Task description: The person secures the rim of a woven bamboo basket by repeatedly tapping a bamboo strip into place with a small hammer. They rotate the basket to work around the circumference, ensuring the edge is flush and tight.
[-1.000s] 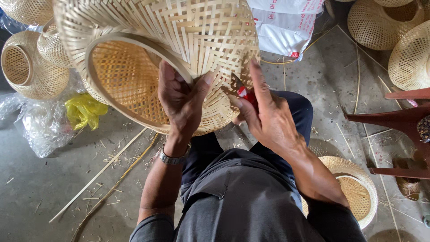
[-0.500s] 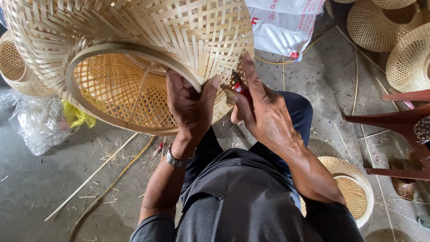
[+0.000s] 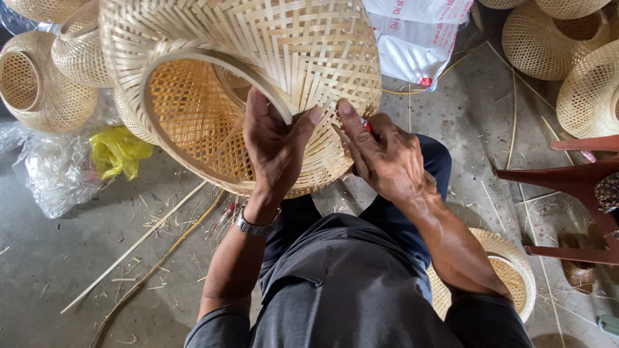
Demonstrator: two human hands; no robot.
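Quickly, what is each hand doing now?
Left hand: closed on the basket rim.
Right hand: fingers pressed on basket wall; something red under it, unclear.

My left hand (image 3: pixel 274 145) is raised palm away from me, fingers curled over and thumb spread wide, a watch on the wrist. My right hand (image 3: pixel 387 158) sits just beside it, knuckles up, index finger stretched forward, the other fingers bent.
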